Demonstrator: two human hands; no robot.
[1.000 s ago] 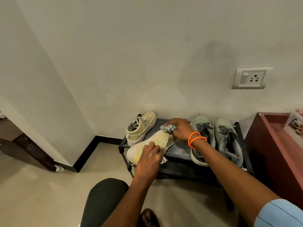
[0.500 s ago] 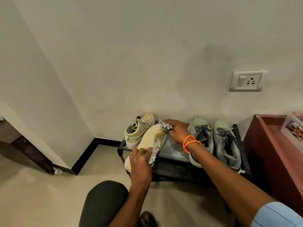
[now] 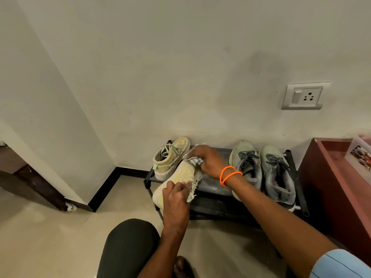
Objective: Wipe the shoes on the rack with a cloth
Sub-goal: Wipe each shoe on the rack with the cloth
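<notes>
Cloth (image 3: 195, 161), seemingly checked, on yellow shoe (image 3: 181, 175)

shoes (image 3: 263, 173) on rack (image 3: 216, 187), socket (image 3: 305, 96) above

The right hand (image 3: 208, 163) has the wall (image 3: 180, 77) close beyond it. Just to its left the upright yellow shoe (image 3: 170, 159) fills the rack (image 3: 216, 185) end; to its right, past a bare strip of rack top, the two grey shoes (image 3: 267, 173) stand side by side and block that way. Near the left hand (image 3: 174, 199), the tipped yellow shoe (image 3: 180, 179) overhangs the rack's front edge. Left of it the floor (image 3: 50, 237) lies open to the corner. A red-brown cabinet (image 3: 331, 187) closes the far right.
</notes>
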